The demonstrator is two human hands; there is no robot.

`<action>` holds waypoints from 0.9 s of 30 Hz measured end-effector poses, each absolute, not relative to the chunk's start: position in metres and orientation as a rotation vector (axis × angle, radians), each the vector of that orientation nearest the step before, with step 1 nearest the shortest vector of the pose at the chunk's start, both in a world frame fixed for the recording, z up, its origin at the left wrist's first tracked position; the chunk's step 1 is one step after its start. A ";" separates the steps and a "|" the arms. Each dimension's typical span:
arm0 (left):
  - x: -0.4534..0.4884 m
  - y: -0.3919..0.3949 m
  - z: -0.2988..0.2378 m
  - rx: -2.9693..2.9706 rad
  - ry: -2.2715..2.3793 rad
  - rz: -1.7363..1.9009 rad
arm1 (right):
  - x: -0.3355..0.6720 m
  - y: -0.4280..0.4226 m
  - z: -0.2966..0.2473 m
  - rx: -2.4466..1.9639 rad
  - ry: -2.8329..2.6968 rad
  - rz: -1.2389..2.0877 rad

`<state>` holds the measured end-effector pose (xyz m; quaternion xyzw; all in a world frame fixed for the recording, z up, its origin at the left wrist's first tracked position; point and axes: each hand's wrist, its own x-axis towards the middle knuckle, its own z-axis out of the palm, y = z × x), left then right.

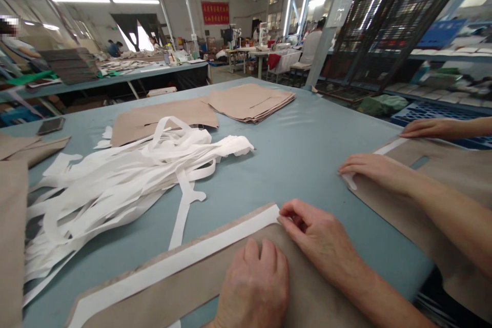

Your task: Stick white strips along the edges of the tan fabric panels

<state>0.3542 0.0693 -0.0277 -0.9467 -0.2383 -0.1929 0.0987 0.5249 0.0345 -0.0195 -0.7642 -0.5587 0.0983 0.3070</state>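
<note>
My right hand (323,236) pinches the end of a long white fabric strip (177,264) between thumb and fingers. The strip lies along the far edge of a brown fabric piece (165,297) on the table in front of me. My left hand (255,282) rests on the brown piece just below the strip. Its fingers are curled, with the tips hidden, so I cannot make out whether they hold anything. A tangled heap of white strips (126,189) lies ahead to the left, with one loose end hanging toward my piece.
At right, another person's hands (372,169) work on a similar brown piece (400,205). Brown fabric stacks (249,100) lie across the blue-green table (307,148). A phone (51,125) sits at far left, near more brown fabric (11,230).
</note>
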 end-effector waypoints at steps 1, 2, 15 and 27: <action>0.354 0.069 -0.028 -2.803 -0.704 -0.570 | 0.525 0.035 -0.020 -2.021 -1.498 0.242; 0.354 0.069 -0.028 -2.807 -0.703 -0.569 | 0.526 0.035 -0.021 -2.016 -1.512 0.225; 0.354 0.070 -0.029 -2.796 -0.694 -0.605 | 0.530 0.037 -0.025 -2.006 -1.621 0.106; 0.354 0.076 -0.027 -2.823 -0.648 -0.679 | 0.530 0.040 -0.024 -1.995 -1.716 0.025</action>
